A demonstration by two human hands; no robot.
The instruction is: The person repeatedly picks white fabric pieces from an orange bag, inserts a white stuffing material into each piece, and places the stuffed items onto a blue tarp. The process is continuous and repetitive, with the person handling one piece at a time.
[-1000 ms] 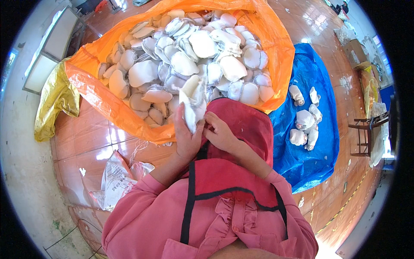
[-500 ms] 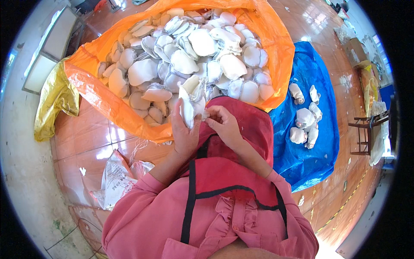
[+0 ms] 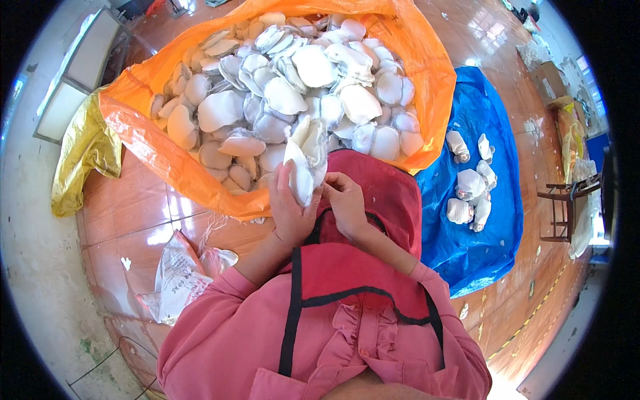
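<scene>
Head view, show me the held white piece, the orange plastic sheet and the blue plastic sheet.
Held white piece (image 3: pixel 304 172): head view, on its middle.
Orange plastic sheet (image 3: pixel 435 87): head view, on its right rim.
Blue plastic sheet (image 3: pixel 468 259): head view, on its bare lower part.

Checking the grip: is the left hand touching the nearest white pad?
Touching. The head view shows the left hand gripping that white pad by its lower part.

One left hand (image 3: pixel 293 217) and one right hand (image 3: pixel 348 205) meet at one layered white pad (image 3: pixel 300 177), before one orange plastic sheet (image 3: pixel 430 60) heaped with dozens of white pads (image 3: pixel 313 67), too overlapped to count. One blue tarpaulin (image 3: pixel 460 261) carries at least six white bundles (image 3: pixel 471 185); on the left are one white sack (image 3: pixel 177 280) and one yellow sack (image 3: pixel 87 160).
</scene>
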